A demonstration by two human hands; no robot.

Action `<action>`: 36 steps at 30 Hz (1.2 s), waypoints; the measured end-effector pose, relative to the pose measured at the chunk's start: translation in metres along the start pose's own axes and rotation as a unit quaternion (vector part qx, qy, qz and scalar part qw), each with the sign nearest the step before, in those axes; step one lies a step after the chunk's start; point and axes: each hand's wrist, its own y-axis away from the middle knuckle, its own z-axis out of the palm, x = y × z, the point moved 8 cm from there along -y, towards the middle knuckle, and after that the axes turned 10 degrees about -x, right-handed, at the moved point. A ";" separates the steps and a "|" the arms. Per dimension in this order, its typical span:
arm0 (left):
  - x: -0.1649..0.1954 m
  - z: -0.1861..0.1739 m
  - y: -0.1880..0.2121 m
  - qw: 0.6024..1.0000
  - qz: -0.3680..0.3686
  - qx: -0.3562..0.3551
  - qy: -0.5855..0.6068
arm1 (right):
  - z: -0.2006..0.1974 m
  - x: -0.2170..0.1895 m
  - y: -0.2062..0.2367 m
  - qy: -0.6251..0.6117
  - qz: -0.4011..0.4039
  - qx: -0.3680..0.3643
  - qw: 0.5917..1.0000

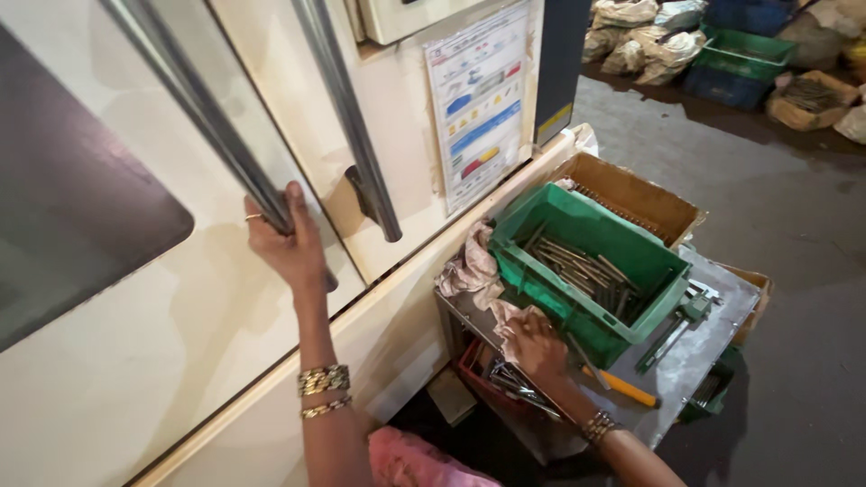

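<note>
Gripping the machine door's steel handle (271,203) with your left hand (287,245), you've got your right hand (534,347) closed on a rag (510,317) at the green bin (586,271) of metal rods (582,268), door not yet moved.

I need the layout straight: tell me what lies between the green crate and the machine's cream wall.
In the head view, a crumpled rag lies between the green crate and the cream wall, draped over the metal table's edge.
</note>
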 end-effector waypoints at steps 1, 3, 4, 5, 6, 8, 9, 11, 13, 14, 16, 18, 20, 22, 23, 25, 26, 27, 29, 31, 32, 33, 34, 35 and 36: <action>0.000 -0.003 0.000 1.000 0.006 0.004 -0.009 | 0.002 -0.001 -0.005 0.005 0.002 -0.017 1.000; -0.003 -0.007 0.002 1.000 -0.004 0.002 -0.001 | 0.006 -0.003 -0.013 0.013 0.003 -0.051 0.999; -0.005 -0.009 0.002 1.000 -0.007 0.003 0.004 | 0.006 -0.001 -0.016 0.011 0.016 -0.058 0.998; -0.004 -0.010 0.001 1.000 -0.005 0.004 -0.008 | 0.007 0.001 -0.019 0.008 0.029 -0.065 0.997; -0.004 -0.011 0.002 1.000 -0.003 0.005 -0.021 | 0.007 0.003 -0.020 0.004 0.042 -0.075 0.996; -0.002 -0.012 0.002 0.999 -0.010 -0.002 -0.042 | 0.006 0.003 -0.024 -0.026 0.032 -0.077 0.996; -0.001 -0.012 0.002 0.999 -0.018 -0.009 -0.049 | 0.006 0.002 -0.026 -0.042 0.027 -0.079 0.996; -0.001 -0.013 0.004 0.998 -0.031 -0.033 -0.054 | 0.005 0.004 -0.027 -0.055 0.045 -0.085 0.994; -0.004 -0.014 0.008 0.996 -0.042 -0.067 -0.047 | 0.003 0.004 -0.025 -0.056 0.050 -0.084 0.994; 0.002 -0.015 0.012 0.991 0.011 -0.085 -0.106 | 0.002 0.003 -0.023 -0.052 0.047 -0.080 0.994; 0.009 -0.015 0.035 0.961 0.111 -0.121 -0.221 | -0.004 0.001 -0.019 -0.068 0.033 -0.078 0.994; -0.004 -0.024 0.075 0.952 0.112 -0.076 -0.275 | -0.011 -0.001 -0.017 -0.110 0.012 -0.081 0.991; -0.023 -0.032 0.131 0.960 0.088 -0.032 -0.263 | -0.027 0.003 -0.016 -0.201 0.042 -0.019 0.979; -0.053 -0.031 0.206 0.973 -0.037 -0.052 -0.224 | -0.040 -0.008 -0.016 -0.270 0.029 0.029 0.962; -0.071 -0.025 0.242 0.976 -0.108 -0.077 -0.170 | -0.045 -0.019 -0.013 -0.294 0.001 0.045 0.955; -0.103 0.003 0.302 0.965 -0.242 -0.101 0.014 | -0.050 -0.052 0.000 -0.358 -0.050 0.050 0.931; -0.120 0.019 0.330 0.919 -0.346 -0.107 0.158 | -0.049 -0.075 0.010 -0.399 -0.075 0.041 0.913; -0.127 0.028 0.351 0.864 -0.401 -0.079 0.293 | -0.043 -0.103 0.020 -0.472 -0.106 -0.009 0.875; -0.123 0.045 0.379 0.696 -0.472 -0.016 0.541 | -0.026 -0.144 0.048 -0.652 -0.069 -0.119 0.745; -0.114 0.029 0.377 0.706 -0.460 -0.038 0.537 | -0.005 -0.171 0.069 -0.818 0.072 -0.224 0.524; -0.110 0.019 0.377 0.712 -0.454 -0.031 0.535 | -0.008 -0.181 0.071 -0.857 0.076 -0.246 0.447; -0.110 0.010 0.379 0.707 -0.460 -0.005 0.537 | -0.013 -0.187 0.072 -0.889 0.080 -0.266 0.364; -0.111 0.004 0.381 0.699 -0.464 0.022 0.544 | -0.018 -0.194 0.071 -0.914 0.085 -0.283 0.280; -0.112 0.001 0.385 0.686 -0.471 0.044 0.553 | -0.030 -0.203 0.068 -0.932 0.042 -0.304 0.193; -0.113 0.002 0.391 0.669 -0.478 0.061 0.566 | -0.041 -0.209 0.067 -0.942 0.000 -0.320 0.105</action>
